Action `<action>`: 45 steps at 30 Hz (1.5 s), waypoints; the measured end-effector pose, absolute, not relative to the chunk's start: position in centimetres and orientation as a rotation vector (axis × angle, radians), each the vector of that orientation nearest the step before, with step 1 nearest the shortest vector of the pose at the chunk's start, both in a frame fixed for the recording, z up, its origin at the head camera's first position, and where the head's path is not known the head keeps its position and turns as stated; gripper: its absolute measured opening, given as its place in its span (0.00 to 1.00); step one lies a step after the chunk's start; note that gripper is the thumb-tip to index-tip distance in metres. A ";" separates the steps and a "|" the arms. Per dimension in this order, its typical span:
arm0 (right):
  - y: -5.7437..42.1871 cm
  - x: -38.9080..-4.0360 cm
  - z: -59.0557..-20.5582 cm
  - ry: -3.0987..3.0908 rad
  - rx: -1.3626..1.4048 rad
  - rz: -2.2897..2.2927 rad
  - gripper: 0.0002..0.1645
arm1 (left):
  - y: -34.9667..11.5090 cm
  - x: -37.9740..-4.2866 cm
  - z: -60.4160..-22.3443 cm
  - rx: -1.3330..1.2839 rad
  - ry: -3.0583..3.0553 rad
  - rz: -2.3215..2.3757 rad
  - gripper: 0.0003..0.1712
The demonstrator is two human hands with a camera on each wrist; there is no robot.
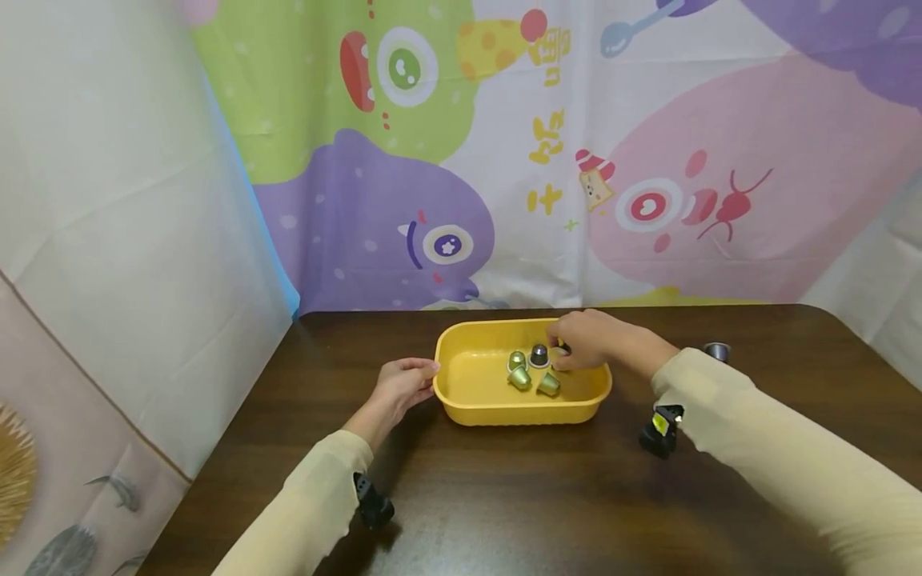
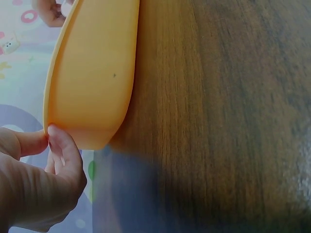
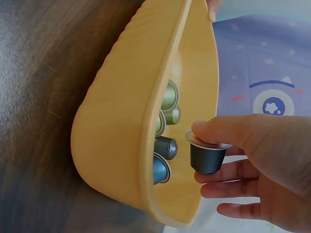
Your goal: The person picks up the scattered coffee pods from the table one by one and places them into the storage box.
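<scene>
A yellow plastic bin (image 1: 468, 414) stands on the table. My left hand (image 1: 403, 386) pinches the rim at its left end, plainly seen in the left wrist view. Over the bin's right part, my right hand (image 1: 587, 340) holds a black coffee capsule (image 3: 208, 158) between thumb and fingers, foil lid up. Inside the bin lie several green coffee capsules (image 1: 549, 384) and a dark grey capsule (image 1: 539, 355). A blue capsule (image 3: 159, 170) shows beside them in the right wrist view; in the head view I cannot make it out near the hand.
Another dark capsule (image 1: 718, 351) lies on the brown wooden table (image 1: 504, 496), right of the bin and just beyond the right sleeve. A cartoon-printed curtain (image 1: 533, 240) hangs behind the table's far edge. Black wrist cameras (image 1: 373, 502) jut below both sleeves.
</scene>
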State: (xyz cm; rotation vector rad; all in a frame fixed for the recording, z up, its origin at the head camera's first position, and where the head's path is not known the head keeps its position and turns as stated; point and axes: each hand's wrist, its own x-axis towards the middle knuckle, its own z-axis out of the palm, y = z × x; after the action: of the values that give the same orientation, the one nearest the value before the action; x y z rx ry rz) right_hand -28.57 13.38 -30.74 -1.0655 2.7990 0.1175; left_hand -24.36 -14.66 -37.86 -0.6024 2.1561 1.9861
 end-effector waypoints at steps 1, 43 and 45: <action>13.3 -28.6 -30.6 2.789 -1.063 0.137 0.11 | -14.7 -24.3 -37.9 -0.601 2.156 1.988 0.13; 8.6 -30.8 -28.0 2.670 -0.964 0.265 0.10 | -14.7 -24.2 -38.3 -0.551 2.152 2.055 0.12; 8.6 -30.7 -27.9 2.674 -0.954 0.282 0.12 | -14.8 -24.2 -38.3 -0.549 2.151 2.057 0.12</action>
State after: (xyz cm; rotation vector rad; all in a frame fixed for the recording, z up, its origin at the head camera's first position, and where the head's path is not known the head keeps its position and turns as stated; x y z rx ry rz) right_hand -30.69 8.56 -27.89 -0.9539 2.6743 0.2820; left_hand -24.23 -14.77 -38.29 -0.5486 2.1509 2.0566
